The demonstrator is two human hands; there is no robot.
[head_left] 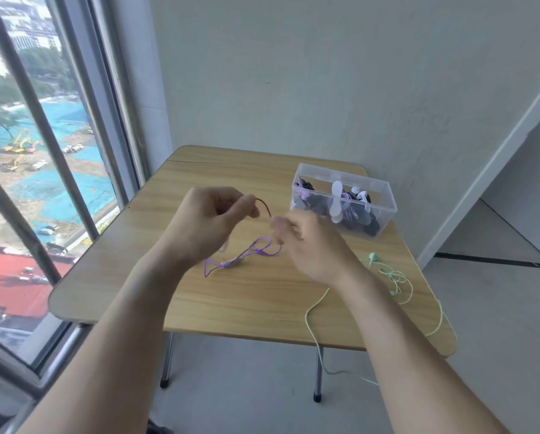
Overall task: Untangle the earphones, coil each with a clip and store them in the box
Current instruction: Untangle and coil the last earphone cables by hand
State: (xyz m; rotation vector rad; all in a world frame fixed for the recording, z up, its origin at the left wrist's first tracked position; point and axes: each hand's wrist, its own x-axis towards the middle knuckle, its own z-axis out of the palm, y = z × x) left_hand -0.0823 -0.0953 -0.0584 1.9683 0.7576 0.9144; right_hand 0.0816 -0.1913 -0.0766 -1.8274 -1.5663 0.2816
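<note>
- Left hand (210,214) up above the table (231,302), fingers curled, thumb and first finger pinching 1 end of a short dark piece of cord (264,206).
- Right hand (309,242) just beside it, a bit lower, blurry, fingertips closed on the other end of that same dark piece.
- Dark piece bent in a small arch between the 2 hands, right at the fingertips.
- Purple earphones (246,253) hanging down under the hands in loose loops, low end lying on the table between the 2 wrists. Hard to tell where the purple cord joins the grip.
- Green earphones (390,275) lying loose on the table to the right of the right arm, not touched by either hand, with 1 long cord dropping off the front edge toward the floor.
- Clear box (375,211) at the back right of the table, open on top, well apart from the left hand and near the right one.
- Inside the box, a few coiled earphones, dark, purple and white, with white clips (336,202) on them.
- Big window (43,151) on the left side.
</note>
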